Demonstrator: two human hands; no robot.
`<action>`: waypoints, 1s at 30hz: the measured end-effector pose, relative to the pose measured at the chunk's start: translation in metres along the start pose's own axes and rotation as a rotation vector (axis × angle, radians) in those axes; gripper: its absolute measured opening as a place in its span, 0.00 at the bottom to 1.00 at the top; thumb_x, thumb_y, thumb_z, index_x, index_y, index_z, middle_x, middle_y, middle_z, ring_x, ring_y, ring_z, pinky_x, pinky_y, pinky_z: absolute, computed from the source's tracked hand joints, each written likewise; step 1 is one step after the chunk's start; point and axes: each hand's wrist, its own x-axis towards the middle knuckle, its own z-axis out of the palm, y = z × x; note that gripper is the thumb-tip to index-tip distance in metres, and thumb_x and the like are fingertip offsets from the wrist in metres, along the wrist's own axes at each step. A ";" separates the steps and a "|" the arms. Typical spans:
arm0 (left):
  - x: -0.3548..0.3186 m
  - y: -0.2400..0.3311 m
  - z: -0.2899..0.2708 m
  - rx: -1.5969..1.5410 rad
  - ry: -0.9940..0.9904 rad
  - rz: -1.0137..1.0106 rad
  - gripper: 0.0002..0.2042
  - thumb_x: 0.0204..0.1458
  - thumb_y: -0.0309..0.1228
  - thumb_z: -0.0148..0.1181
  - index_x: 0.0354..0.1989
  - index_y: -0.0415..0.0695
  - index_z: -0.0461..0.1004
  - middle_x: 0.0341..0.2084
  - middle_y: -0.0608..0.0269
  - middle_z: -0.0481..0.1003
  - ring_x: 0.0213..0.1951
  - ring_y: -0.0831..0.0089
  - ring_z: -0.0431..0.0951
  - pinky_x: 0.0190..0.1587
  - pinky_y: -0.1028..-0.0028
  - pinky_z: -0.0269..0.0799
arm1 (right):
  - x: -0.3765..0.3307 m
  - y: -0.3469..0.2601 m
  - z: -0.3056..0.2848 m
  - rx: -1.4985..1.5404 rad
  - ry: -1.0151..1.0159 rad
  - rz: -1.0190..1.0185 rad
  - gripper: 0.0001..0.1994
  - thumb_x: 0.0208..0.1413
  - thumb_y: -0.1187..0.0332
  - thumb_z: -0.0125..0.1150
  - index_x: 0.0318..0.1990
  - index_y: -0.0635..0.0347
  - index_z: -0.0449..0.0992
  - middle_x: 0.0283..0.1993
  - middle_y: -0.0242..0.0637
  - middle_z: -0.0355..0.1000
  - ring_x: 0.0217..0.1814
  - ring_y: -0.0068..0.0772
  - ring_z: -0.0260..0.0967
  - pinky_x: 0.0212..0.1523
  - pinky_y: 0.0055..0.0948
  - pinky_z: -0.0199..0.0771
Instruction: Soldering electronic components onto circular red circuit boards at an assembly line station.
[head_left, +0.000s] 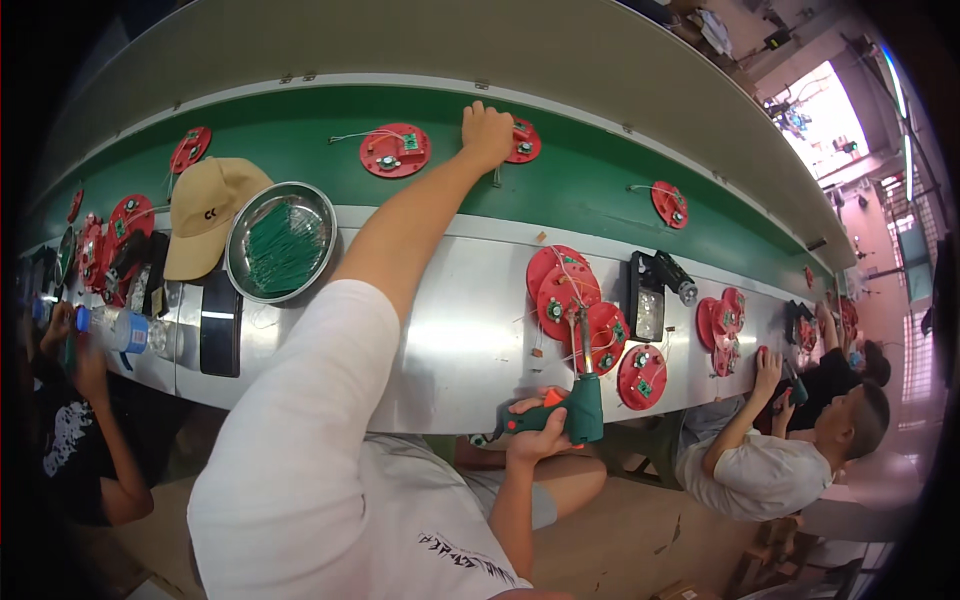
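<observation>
My left arm stretches out to the green belt, where my left hand [486, 135] has its fingers curled at the left edge of a red disc [523, 141] bearing a small circuit board and wires. The hand itself hides part of that disc. Close to my body, my right hand [540, 428] grips a green soldering gun [586, 408] with orange parts, its metal barrel pointing away from me. Just beyond its tip, several overlapping red discs [566, 290] with boards and loose wires lie on the metal bench [450, 330]. Another red disc [641, 377] lies right of the barrel.
A metal bowl [328, 215] of green wires stands left of my arm, beside a tan cap [205, 225] and a dark phone-like slab [221, 330]. More red discs [395, 151] lie along the belt [590, 170]. A black case [648, 300] is at right. Co-workers sit on both sides.
</observation>
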 end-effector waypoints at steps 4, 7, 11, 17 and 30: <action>-0.015 -0.005 -0.010 -0.100 0.016 0.003 0.13 0.52 0.39 0.60 0.36 0.43 0.84 0.41 0.51 0.80 0.49 0.54 0.76 0.48 0.56 0.71 | 0.001 0.013 0.001 0.008 0.022 -0.003 0.19 0.66 0.62 0.47 0.53 0.72 0.62 0.42 0.50 0.68 0.17 0.37 0.68 0.20 0.35 0.74; -0.044 -0.012 -0.034 -0.408 0.045 0.016 0.16 0.48 0.41 0.63 0.34 0.38 0.83 0.41 0.47 0.79 0.48 0.48 0.77 0.53 0.59 0.74 | 0.005 0.007 0.004 -0.015 0.045 -0.010 0.19 0.66 0.61 0.47 0.52 0.72 0.63 0.39 0.49 0.69 0.17 0.36 0.67 0.20 0.35 0.73; -0.163 -0.007 -0.101 -0.689 0.333 0.299 0.09 0.45 0.32 0.63 0.24 0.37 0.77 0.52 0.47 0.74 0.46 0.52 0.78 0.49 0.62 0.75 | 0.013 0.004 0.001 0.077 0.055 0.003 0.19 0.66 0.61 0.48 0.53 0.71 0.63 0.31 0.48 0.70 0.16 0.35 0.66 0.18 0.34 0.72; -0.289 -0.074 -0.163 -0.643 -0.001 0.369 0.07 0.45 0.29 0.62 0.24 0.38 0.75 0.52 0.52 0.74 0.45 0.55 0.79 0.46 0.64 0.76 | 0.012 0.007 -0.001 0.109 0.015 0.078 0.21 0.66 0.59 0.49 0.56 0.68 0.63 0.19 0.43 0.67 0.16 0.35 0.65 0.17 0.33 0.70; -0.279 -0.196 -0.181 0.089 -0.195 -0.132 0.05 0.46 0.29 0.64 0.29 0.42 0.80 0.29 0.54 0.79 0.41 0.55 0.79 0.43 0.60 0.73 | 0.012 0.003 -0.001 0.062 -0.029 0.083 0.19 0.66 0.59 0.48 0.45 0.74 0.66 0.39 0.49 0.69 0.16 0.32 0.67 0.18 0.29 0.71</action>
